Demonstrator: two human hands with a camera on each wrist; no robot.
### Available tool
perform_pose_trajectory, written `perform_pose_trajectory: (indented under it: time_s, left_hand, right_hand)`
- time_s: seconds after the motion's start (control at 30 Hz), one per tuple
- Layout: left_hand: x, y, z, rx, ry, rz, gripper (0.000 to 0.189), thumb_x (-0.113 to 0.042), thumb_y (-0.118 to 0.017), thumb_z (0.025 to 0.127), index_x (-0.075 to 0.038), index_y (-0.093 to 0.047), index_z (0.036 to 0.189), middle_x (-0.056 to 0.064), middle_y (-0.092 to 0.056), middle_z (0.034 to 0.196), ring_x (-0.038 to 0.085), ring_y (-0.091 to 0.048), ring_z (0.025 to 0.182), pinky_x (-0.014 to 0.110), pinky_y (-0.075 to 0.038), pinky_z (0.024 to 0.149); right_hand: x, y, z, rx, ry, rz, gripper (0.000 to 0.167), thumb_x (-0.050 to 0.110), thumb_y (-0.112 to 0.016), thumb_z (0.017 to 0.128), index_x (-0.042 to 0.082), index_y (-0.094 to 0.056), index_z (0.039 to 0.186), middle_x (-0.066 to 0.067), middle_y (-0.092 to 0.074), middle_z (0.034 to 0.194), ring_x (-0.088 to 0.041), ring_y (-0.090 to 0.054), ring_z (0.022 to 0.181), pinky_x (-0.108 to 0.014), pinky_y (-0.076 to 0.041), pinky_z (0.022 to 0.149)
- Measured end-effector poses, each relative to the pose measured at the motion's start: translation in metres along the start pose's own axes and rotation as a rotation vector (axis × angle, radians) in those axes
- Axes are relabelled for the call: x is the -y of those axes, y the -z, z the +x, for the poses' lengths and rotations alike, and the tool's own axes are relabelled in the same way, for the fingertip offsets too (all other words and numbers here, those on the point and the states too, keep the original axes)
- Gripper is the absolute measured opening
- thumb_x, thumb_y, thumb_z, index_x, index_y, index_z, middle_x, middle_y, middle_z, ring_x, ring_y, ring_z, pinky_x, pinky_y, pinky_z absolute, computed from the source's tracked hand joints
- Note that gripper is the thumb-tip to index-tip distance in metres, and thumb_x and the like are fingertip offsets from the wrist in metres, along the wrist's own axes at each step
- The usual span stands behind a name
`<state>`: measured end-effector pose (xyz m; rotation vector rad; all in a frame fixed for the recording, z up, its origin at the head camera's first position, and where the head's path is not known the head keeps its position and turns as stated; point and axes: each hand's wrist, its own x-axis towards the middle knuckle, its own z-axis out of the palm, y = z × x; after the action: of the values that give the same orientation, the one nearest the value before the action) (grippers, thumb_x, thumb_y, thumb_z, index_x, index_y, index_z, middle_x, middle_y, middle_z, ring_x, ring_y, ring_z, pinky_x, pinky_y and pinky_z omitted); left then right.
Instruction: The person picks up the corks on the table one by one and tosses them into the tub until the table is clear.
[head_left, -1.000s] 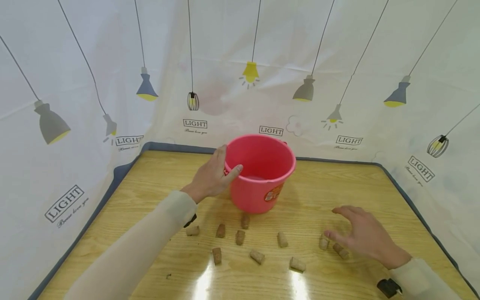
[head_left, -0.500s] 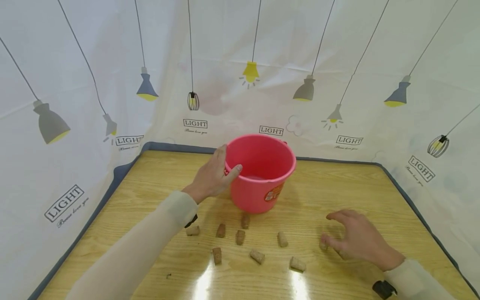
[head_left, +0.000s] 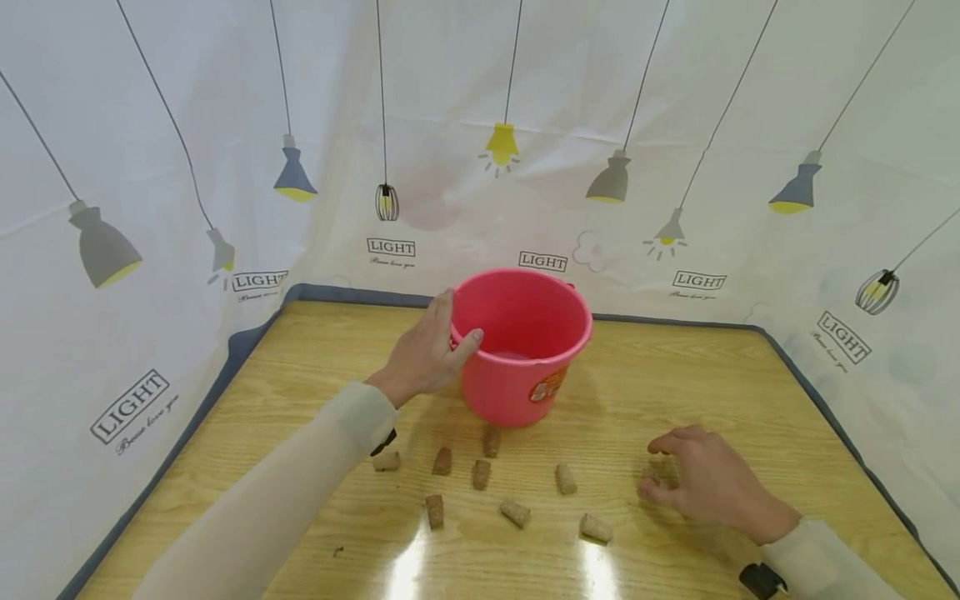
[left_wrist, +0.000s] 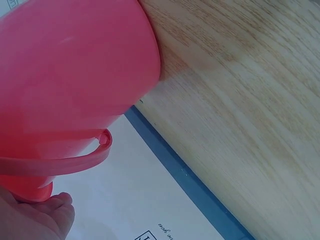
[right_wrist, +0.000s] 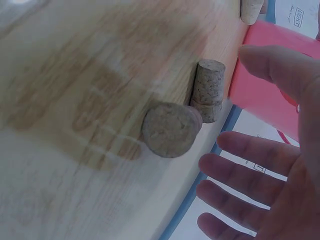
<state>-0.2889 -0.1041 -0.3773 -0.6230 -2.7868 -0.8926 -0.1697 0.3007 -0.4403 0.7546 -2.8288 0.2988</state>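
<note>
Your left hand (head_left: pixel 423 350) gripped the bucket (head_left: pixel 502 387); your spread right hand (head_left: pixel 708 483), seemingly holding nothing, needed to straddle one cork (right_wrist: pixel 209 89).

wood-grain table (head_left: pixel 675 367), glare streaks (head_left: pixel 597 571) | white backdrop (head_left: pixel 450 75), printed hanging lamps (head_left: pixel 609 178), LIGHT labels (head_left: pixel 543 262) | blue-grey border (left_wrist: pixel 186 177) along table edge

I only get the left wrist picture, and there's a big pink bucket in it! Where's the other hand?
Observer: The head view shows the right hand out to the right of the bucket, on the person's nearer side.
Operator: Ooh, is it holding something?
Observer: Nope! In the right wrist view its fingers are apart, with two corks close by and neither one gripped.
</note>
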Motion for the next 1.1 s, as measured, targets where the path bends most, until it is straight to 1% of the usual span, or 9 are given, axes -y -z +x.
perform_pose_trajectory:
  time_s: [0.17, 0.27, 0.43, 0.53, 0.63, 0.77, 0.87, 1.1]
  left_hand:
    - [0.0001, -0.0002, -0.0004, -0.001, 0.010, 0.001, 0.087, -0.050, -0.051, 0.101, -0.005, -0.009, 0.163, 0.013, -0.032, 0.160, 0.029, -0.051, 0.126, 0.047, -0.057, 0.092]
    - [0.0006, -0.0006, -0.0005, -0.001, 0.012, 0.002, 0.087, -0.050, -0.051, 0.101, -0.006, -0.009, 0.163, 0.013, -0.032, 0.159, 0.029, -0.051, 0.127, 0.047, -0.057, 0.092]
    - [0.0003, -0.0007, -0.0005, -0.006, 0.004, 0.006, 0.087, -0.050, -0.051, 0.101, -0.006, -0.009, 0.163, 0.013, -0.033, 0.158, 0.029, -0.051, 0.127, 0.047, -0.058, 0.091]
    - [0.0003, -0.0008, -0.0006, -0.011, -0.002, 0.006, 0.086, -0.050, -0.050, 0.101, -0.006, -0.010, 0.163, 0.013, -0.034, 0.157, 0.028, -0.051, 0.126, 0.046, -0.058, 0.091]
    - [0.0006, -0.0010, -0.0006, -0.015, -0.010, 0.007, 0.086, -0.050, -0.051, 0.101, -0.005, -0.010, 0.163, 0.013, -0.036, 0.155, 0.027, -0.052, 0.124, 0.046, -0.059, 0.089]
    - [0.0010, -0.0012, -0.0003, -0.019, -0.020, 0.005, 0.086, -0.049, -0.051, 0.101, -0.005, -0.011, 0.162, 0.013, -0.038, 0.153, 0.027, -0.053, 0.123, 0.045, -0.059, 0.088]
    - [0.0009, -0.0010, -0.0004, -0.017, -0.021, 0.003, 0.086, -0.049, -0.051, 0.101, -0.005, -0.011, 0.163, 0.013, -0.038, 0.153, 0.027, -0.053, 0.123, 0.045, -0.059, 0.088]
    - [0.0015, -0.0013, 0.0000, -0.021, -0.026, 0.017, 0.086, -0.049, -0.051, 0.101, -0.004, -0.011, 0.162, 0.014, -0.038, 0.153, 0.027, -0.052, 0.123, 0.045, -0.059, 0.088]
  right_hand:
    - [-0.0001, -0.0025, 0.0018, 0.008, 0.024, -0.012, 0.037, 0.041, -0.087, 0.077, 0.011, -0.078, 0.097, -0.001, -0.074, 0.095, -0.021, -0.067, 0.086, -0.045, -0.057, 0.074]
    - [-0.0008, -0.0042, 0.0024, 0.009, 0.032, -0.016, 0.035, 0.040, -0.088, 0.076, 0.012, -0.078, 0.094, 0.000, -0.073, 0.092, -0.021, -0.066, 0.085, -0.046, -0.057, 0.073]
    - [-0.0006, -0.0067, 0.0024, -0.001, 0.025, -0.021, 0.029, 0.036, -0.089, 0.073, 0.014, -0.078, 0.089, 0.004, -0.072, 0.088, -0.018, -0.065, 0.084, -0.047, -0.056, 0.074]
    - [-0.0011, -0.0073, 0.0029, -0.007, 0.042, -0.016, 0.028, 0.034, -0.091, 0.071, 0.016, -0.078, 0.086, 0.007, -0.071, 0.084, -0.017, -0.064, 0.081, -0.047, -0.055, 0.073]
    - [-0.0012, -0.0073, 0.0032, 0.003, 0.053, -0.010, 0.028, 0.034, -0.093, 0.069, 0.017, -0.078, 0.085, 0.011, -0.071, 0.082, -0.016, -0.063, 0.079, -0.049, -0.055, 0.074]
    - [-0.0009, -0.0073, 0.0032, 0.016, 0.058, -0.004, 0.024, 0.033, -0.093, 0.071, 0.019, -0.078, 0.084, 0.014, -0.069, 0.080, -0.014, -0.064, 0.078, -0.053, -0.055, 0.078]
    - [-0.0009, -0.0079, 0.0033, 0.015, 0.060, -0.005, 0.021, 0.032, -0.091, 0.072, 0.020, -0.079, 0.084, 0.014, -0.071, 0.080, -0.015, -0.065, 0.078, -0.056, -0.055, 0.080]
    - [-0.0002, -0.0078, 0.0046, 0.028, 0.042, -0.014, 0.016, 0.030, -0.089, 0.074, 0.021, -0.079, 0.085, 0.015, -0.071, 0.082, -0.016, -0.066, 0.081, -0.058, -0.052, 0.082]
